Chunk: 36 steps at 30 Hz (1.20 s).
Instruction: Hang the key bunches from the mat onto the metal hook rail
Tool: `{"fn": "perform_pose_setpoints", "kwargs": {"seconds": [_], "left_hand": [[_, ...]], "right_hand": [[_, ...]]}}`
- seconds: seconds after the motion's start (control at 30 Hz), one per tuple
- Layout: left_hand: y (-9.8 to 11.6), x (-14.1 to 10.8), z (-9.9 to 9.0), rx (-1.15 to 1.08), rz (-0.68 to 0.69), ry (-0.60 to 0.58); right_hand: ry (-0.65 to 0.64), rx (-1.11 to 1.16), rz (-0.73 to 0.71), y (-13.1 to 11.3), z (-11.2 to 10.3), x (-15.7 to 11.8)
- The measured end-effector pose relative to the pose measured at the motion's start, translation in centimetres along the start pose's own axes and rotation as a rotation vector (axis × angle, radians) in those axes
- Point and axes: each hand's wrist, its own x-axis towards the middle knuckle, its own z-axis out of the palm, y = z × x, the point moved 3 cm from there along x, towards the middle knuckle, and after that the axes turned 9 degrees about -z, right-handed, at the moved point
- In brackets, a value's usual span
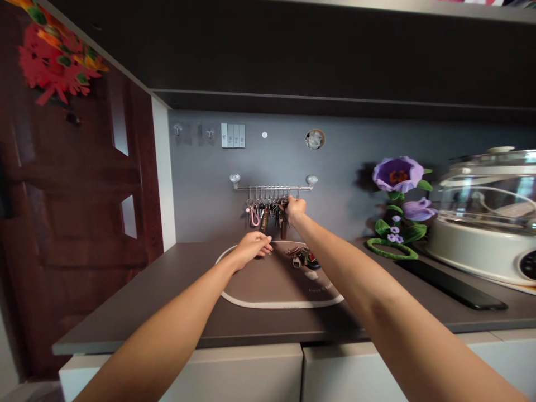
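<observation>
- The right hand (296, 207) is at the right end of the hook rail (272, 188) on the wall (201, 184), its fingers bent and pinched on the hanging keys (277, 212); just which ring sits between the fingertips is hard to tell at this size.
- The left hand (253, 247) hovers over the back left of the mat (255, 285), below the rail, fingers loosely bent and nothing seen in it.
- The keys are in two places: a close row on the rail's hooks, and a loose pile (302, 258) on the mat, which lies on the counter (167, 290).
- Each bunch should be light, with stiff, smooth metal blades that swing and slide against one another; the soft-looking pink strap (254, 216) would bend freely.
- The ring looks the best place to take hold, between thumb and forefinger, leaving the blades to hang; in the pile, a ring or fob should be easier to pick up than a flat key.
- The keys themselves look sturdy; the thin rail, held by clear round mounts, seems the part to spare from hard tugs.
- A brown tag (264, 219) among the hanging keys carries pale lettering that reads "LOVE".
- The mat has pale writing near its front right and tiny lettering on its front rim, both too blurred to read.
</observation>
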Motion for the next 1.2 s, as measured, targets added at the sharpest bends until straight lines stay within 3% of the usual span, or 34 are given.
{"fn": "perform_pose_setpoints", "kwargs": {"seconds": [0.13, 0.47, 0.83, 1.03, 1.2], "left_hand": [[0.0, 0.0, 0.0, 0.004, -0.007, 0.001], [-0.2, 0.2, 0.0, 0.012, -0.020, 0.001], [-0.7, 0.4, -0.1, 0.033, -0.012, -0.022], [-0.6, -0.1, -0.2, 0.042, -0.003, -0.025], [-1.0, -0.1, -0.1, 0.188, 0.083, -0.052]], "right_hand": [[0.128, 0.047, 0.106, 0.1, -0.4, -0.5], [0.036, 0.079, 0.161, 0.3, -1.2, -1.5], [-0.170, 0.037, 0.151, 0.2, -2.1, -1.8], [-0.196, 0.033, 0.209, -0.2, -3.6, -2.5], [-0.241, 0.022, 0.234, -0.8, -5.3, -3.6]]}}
